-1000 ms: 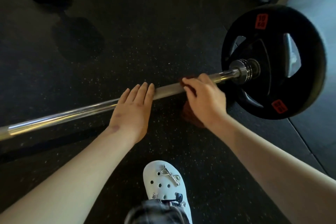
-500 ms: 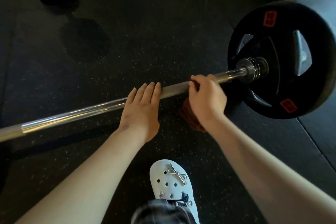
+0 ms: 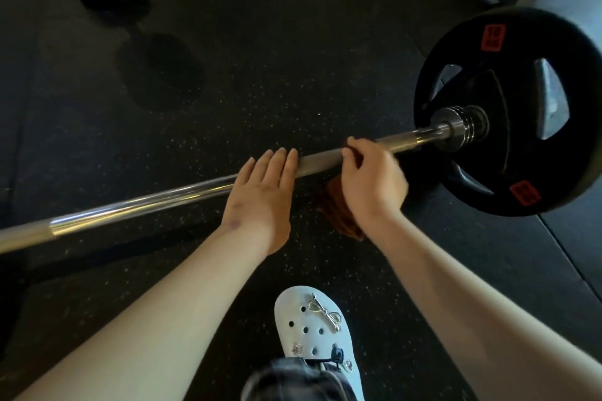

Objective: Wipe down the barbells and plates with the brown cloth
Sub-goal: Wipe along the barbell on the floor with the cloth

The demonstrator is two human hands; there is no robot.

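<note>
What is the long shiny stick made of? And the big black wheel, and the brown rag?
The bar looks like polished steel: bright streaks of light run along it. The plate looks like matte black rubber or coated metal, with no shine; which one is unclear. The brown cloth looks like soft fabric: it hangs in limp folds below the bar.

The barbell [image 3: 163, 202] lies across the floor [image 3: 260, 58], its plate [image 3: 508, 111] at the right end

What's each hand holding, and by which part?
Right hand grips the brown cloth by its top, against the bar; left hand rests flat on the bar, holding nothing.
</note>
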